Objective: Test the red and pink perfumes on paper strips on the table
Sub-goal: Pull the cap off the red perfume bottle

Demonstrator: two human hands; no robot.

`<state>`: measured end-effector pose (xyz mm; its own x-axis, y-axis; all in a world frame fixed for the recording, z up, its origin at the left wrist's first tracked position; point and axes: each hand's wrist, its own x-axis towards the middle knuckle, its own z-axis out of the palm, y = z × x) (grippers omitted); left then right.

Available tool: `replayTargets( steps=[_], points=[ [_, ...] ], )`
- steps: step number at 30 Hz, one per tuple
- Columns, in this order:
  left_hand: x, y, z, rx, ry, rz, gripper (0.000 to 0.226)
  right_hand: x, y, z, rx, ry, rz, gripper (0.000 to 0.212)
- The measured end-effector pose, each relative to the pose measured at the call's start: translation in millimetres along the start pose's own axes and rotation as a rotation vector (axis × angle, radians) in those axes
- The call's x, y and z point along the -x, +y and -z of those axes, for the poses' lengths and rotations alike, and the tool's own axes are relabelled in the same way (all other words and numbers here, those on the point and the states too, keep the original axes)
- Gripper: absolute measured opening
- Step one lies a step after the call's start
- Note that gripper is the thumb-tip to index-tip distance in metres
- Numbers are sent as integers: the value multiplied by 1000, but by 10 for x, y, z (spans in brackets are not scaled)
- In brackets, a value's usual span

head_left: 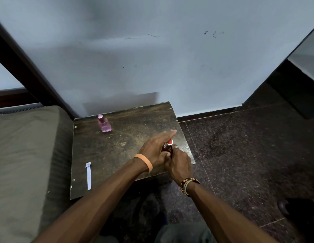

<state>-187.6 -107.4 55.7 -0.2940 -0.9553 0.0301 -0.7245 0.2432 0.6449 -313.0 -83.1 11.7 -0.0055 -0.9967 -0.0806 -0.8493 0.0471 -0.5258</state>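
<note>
The red perfume bottle (168,146) stands near the right edge of the small dark table (128,137), mostly hidden by both hands. My right hand (179,163) grips its body from the near side. My left hand (156,148) lies against the bottle's left side, its thumb curled at the bottle and its fingers stretched past the red cap, blurred. The pink perfume bottle (104,124) stands upright at the table's far left. A white paper strip (88,175) lies flat near the table's front left edge.
A grey-green cushion (24,155) lies to the left of the table. A pale wall (152,58) rises right behind the table. Dark speckled floor (240,155) spreads to the right.
</note>
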Motion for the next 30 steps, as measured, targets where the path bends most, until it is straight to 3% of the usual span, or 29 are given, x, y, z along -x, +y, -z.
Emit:
replayTargets(
  steps=[3, 5, 7, 11, 19, 24, 30],
  points=[
    [-43, -7, 34, 8, 24, -29, 46, 5, -3, 3, -8, 1, -1, 16],
    [-62, 17, 79, -6, 140, 52, 32, 1, -9, 11, -19, 0, -23, 16],
    [-79, 9, 110, 15, 235, 95, 32, 1, -13, 15, -47, 7, -31, 18],
    [-13, 34, 30, -36, 192, -33, 33, -3, -2, -12, -4, -13, -13, 15],
    [11, 32, 24, 7, 153, 35, 34, -5, -22, -10, 8, -22, -13, 13],
    [39, 109, 43, 85, 165, 104, 33, -48, -12, 71, -25, -112, 0, 16],
    [97, 231, 155, 191, 220, 148, 33, -52, -45, 209, -63, -149, -35, 43]
  ],
)
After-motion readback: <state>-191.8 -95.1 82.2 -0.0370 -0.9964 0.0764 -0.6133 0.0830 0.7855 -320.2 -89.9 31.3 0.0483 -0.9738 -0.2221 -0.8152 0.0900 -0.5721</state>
